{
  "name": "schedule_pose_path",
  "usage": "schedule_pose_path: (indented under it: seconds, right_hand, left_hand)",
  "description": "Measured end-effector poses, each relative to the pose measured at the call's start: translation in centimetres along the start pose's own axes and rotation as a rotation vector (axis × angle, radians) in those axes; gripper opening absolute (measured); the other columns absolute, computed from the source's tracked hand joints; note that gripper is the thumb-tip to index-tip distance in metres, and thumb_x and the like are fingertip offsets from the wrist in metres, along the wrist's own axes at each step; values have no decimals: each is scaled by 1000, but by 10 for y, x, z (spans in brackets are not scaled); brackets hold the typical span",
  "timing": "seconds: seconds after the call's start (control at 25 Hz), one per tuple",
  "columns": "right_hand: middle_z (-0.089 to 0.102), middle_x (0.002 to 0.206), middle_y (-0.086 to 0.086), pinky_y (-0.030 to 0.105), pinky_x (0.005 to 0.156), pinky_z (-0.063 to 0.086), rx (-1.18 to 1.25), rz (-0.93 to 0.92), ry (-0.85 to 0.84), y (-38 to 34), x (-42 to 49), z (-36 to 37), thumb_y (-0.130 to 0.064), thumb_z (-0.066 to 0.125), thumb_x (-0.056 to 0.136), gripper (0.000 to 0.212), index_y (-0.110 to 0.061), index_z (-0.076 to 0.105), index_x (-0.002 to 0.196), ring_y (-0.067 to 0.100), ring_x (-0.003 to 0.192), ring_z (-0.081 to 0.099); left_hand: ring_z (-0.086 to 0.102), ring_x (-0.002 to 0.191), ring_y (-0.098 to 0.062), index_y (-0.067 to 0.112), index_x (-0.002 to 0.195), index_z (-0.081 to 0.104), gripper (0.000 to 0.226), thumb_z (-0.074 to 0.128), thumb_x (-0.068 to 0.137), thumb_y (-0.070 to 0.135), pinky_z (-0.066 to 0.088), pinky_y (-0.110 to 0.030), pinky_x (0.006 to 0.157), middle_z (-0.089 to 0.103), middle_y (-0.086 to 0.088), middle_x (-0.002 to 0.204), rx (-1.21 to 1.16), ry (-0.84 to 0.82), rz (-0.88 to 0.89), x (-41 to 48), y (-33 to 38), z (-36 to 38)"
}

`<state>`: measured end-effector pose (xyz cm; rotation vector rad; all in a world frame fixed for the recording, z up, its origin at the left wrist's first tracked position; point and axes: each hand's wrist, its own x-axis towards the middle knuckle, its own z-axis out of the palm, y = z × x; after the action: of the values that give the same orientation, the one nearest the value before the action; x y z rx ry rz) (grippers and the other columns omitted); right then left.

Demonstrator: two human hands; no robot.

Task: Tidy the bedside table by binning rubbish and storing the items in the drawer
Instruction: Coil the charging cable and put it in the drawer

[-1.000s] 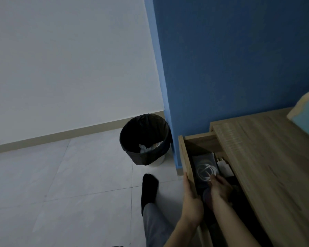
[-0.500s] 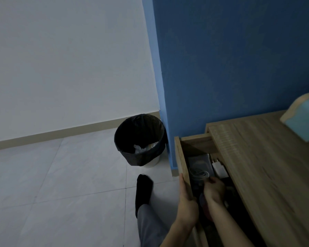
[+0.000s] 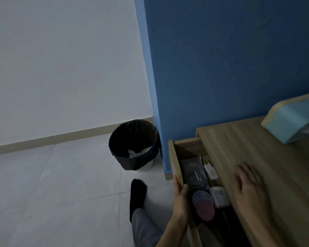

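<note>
The wooden drawer (image 3: 175, 161) of the bedside table (image 3: 268, 168) stands pulled out to the left. My left hand (image 3: 180, 196) grips the drawer's front panel, thumb inside. My right hand (image 3: 249, 189) lies flat and spread on the tabletop, holding nothing. Inside the drawer lie a coiled white cable (image 3: 193, 177) on a dark pouch, a white charger (image 3: 210, 172), a small white box (image 3: 218, 196) and two round pads (image 3: 203, 204). The black-lined bin (image 3: 134, 145) on the floor holds crumpled white rubbish.
A light blue tissue box (image 3: 291, 120) sits at the table's far right. The blue wall (image 3: 221, 68) backs the table, with the bin against its corner. My socked foot (image 3: 137, 193) rests on the tiled floor left of the drawer.
My right hand came out of the drawer and now rests on the tabletop. The cable coil lies in the drawer. My left hand stays on the drawer front.
</note>
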<state>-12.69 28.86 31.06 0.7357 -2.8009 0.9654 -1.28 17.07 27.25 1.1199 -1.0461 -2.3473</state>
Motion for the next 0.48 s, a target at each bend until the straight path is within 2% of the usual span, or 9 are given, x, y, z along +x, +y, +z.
schedule_pose_path:
  seconds: [0.08, 0.2, 0.28, 0.4, 0.48]
  right_hand:
    - [61, 124, 21, 50, 90, 44, -109, -6, -52, 1, -1, 6, -37, 28, 86, 56, -2, 64, 110, 40, 118, 53]
    - [59, 128, 18, 49, 93, 42, -107, -12, -53, 0, 0, 7, -38, 26, 86, 57, -4, 63, 113, 38, 121, 52]
    - [59, 128, 18, 49, 95, 41, -123, -22, -50, -1, 1, 6, -38, 24, 87, 58, -3, 63, 114, 37, 122, 51]
    - [57, 131, 15, 47, 100, 36, -126, 3, -77, -2, 1, 7, -51, 13, 91, 71, -6, 62, 117, 33, 127, 47]
    - [58, 131, 13, 44, 101, 34, -105, -2, -84, -3, 2, 5, -57, 0, 90, 84, -8, 62, 117, 32, 128, 46]
  left_hand:
    - [48, 124, -32, 31, 149, 16, 56, 36, 99, 14, 41, -50, 104, 36, -10, 148, -26, 14, -17, 2, -1, 5]
    - [42, 132, -33, 34, 148, 17, 60, 45, 95, 29, 35, -52, 110, 33, -10, 152, -14, 12, -14, 9, -10, 14]
    - [40, 134, -30, 35, 147, 19, 80, 61, 81, 49, 34, -51, 111, 31, -7, 153, -5, 22, -12, 12, -16, 21]
    - [36, 138, -28, 35, 147, 20, 123, 74, 44, 74, 31, -50, 113, 28, -2, 155, 22, 5, -9, 18, -23, 31]
    - [34, 138, -28, 33, 148, 18, 125, 71, 44, 74, 30, -50, 114, 27, -2, 154, -5, -37, 6, 18, -23, 42]
